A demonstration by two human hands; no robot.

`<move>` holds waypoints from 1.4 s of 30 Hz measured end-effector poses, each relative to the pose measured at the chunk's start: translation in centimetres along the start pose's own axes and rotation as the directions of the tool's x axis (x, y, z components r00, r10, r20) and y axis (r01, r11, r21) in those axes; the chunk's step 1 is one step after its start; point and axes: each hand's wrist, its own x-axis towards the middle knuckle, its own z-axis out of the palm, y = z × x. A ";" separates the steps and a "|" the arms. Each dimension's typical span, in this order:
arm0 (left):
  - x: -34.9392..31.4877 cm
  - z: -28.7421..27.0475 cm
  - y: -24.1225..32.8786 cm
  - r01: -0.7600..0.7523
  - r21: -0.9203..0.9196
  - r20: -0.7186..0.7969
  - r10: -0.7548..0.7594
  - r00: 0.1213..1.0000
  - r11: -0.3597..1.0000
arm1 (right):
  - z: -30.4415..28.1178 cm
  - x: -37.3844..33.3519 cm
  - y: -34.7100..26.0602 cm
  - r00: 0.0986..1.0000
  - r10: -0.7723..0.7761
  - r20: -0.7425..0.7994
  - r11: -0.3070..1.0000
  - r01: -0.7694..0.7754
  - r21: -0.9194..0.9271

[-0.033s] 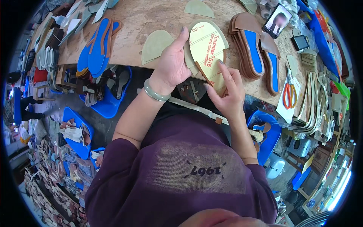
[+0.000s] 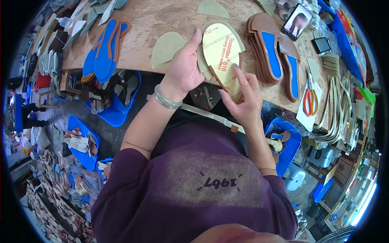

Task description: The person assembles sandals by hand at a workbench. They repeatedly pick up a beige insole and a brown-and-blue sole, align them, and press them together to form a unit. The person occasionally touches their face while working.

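A shoe insole [image 2: 221, 48] with a pale yellow face, red print and brown edging along its lower part is held tilted over the table's front edge. My left hand [image 2: 184, 73] cradles its left side, thumb stretched up alongside the rim; the other fingers are hidden behind it. At the lower end, my right hand [image 2: 248, 97] grips the insole, with a fingertip on the yellow face and the thumb at the brown edge. Pale green half-oval pieces [image 2: 168, 48] lie on the table, some behind the insole.
Brown insoles with blue faces [image 2: 270, 52] are stacked to the right, near a phone [image 2: 298, 22] and orange-handled scissors [image 2: 310, 99]. More blue insoles [image 2: 107, 56] lie at left on the wooden table [image 2: 142, 24]. Blue bins [image 2: 292, 141] holding pieces stand below.
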 end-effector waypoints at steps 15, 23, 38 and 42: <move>-0.2 -1.4 -0.6 -0.011 0.158 -0.104 0.028 0.994 0.987 | 0.6 0.0 -0.4 0.999 -0.041 -0.016 0.984 0.037 -0.172; -0.4 -2.2 -1.3 0.016 -0.282 0.089 0.010 0.996 0.959 | 1.4 0.1 0.0 0.999 0.048 -0.027 0.999 -0.047 0.012; -0.7 -4.5 -1.8 0.077 -0.438 0.136 -0.019 0.991 0.896 | 1.7 0.4 -0.7 0.999 0.007 -0.050 1.000 -0.007 0.001; -0.7 -4.8 -1.4 0.041 -0.353 0.002 -0.043 0.999 0.935 | 1.4 0.5 -0.5 0.998 0.057 -0.038 0.990 -0.052 0.132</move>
